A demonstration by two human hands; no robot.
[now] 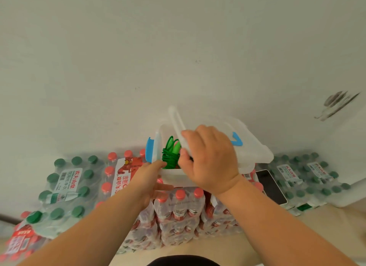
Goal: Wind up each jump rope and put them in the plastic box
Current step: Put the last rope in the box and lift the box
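Observation:
A translucent white plastic box (172, 176) stands on a pack of red-capped bottles, against the wall. A wound green jump rope (169, 156) lies inside it; something red shows just beneath the rope. My right hand (210, 156) grips the box's translucent lid (249, 145) by its handle, and the lid is tilted over the right half of the box. A blue latch (236, 140) sits on the lid, another blue latch (149, 151) on the box's left end. My left hand (148, 178) holds the box's front left corner, fingers touching the rim.
Shrink-wrapped packs of green-capped bottles (65, 188) and red-capped bottles (178, 208) fill the floor along the wall. A phone (271, 186) lies on the packs to the right of the box. A wall hook (334, 105) is at the upper right.

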